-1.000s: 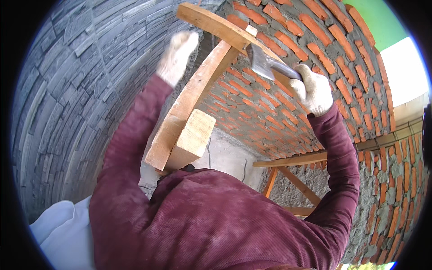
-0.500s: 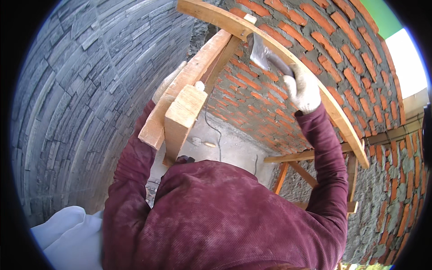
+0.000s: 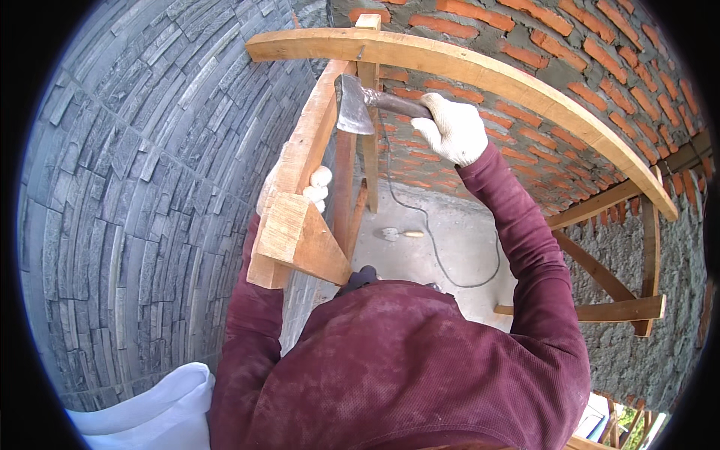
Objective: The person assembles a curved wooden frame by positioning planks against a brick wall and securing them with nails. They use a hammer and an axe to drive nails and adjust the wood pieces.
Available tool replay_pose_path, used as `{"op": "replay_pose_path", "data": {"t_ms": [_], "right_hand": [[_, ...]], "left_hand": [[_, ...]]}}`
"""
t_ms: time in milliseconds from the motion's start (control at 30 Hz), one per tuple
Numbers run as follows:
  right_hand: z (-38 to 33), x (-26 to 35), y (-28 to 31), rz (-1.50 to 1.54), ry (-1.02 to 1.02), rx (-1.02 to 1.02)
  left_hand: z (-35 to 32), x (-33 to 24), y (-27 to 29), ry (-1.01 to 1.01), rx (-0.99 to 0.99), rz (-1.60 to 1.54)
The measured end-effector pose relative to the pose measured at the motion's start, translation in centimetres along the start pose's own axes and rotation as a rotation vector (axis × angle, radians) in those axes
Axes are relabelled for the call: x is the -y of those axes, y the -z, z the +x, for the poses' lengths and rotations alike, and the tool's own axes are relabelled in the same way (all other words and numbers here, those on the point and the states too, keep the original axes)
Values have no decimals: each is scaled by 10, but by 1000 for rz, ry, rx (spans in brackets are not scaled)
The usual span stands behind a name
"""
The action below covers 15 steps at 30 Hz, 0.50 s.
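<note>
My right hand, in a white work glove, is wrapped round the dark handle of a hatchet. The hatchet's grey steel head hangs beside a short wooden beam, just below a long wooden rail. A nail sticks out of the rail where it crosses the beam and an upright post. My gloved left hand grips the beam from its far side, with only fingertips and a strip of glove showing. At the beam's near end sits a wooden block.
A grey stone-clad wall rises close on the left; a brick wall stands ahead and right. On the concrete floor lie a trowel and a cable. A wooden bracket is at right, a white sack at lower left.
The hatchet in my right hand has moved left and slightly down, away from the rail's underside. My view has shifted, showing more floor and the bracket. My left hand still grips the beam.
</note>
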State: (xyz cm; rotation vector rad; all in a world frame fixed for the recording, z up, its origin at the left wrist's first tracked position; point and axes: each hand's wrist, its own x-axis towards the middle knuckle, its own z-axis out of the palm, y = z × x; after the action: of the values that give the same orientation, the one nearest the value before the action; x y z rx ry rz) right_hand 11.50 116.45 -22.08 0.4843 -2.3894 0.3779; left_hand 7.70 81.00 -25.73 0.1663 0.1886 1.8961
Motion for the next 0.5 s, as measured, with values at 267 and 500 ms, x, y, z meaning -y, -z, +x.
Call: {"op": "replay_pose_path", "data": {"t_ms": [267,500], "right_hand": [[13,-10,-7,-84,-132,115],[3,32,19,228,354,-72]], "left_hand": [[5,15,-11,-105,26,51],[-8,10,1,-242,-138,163]]}}
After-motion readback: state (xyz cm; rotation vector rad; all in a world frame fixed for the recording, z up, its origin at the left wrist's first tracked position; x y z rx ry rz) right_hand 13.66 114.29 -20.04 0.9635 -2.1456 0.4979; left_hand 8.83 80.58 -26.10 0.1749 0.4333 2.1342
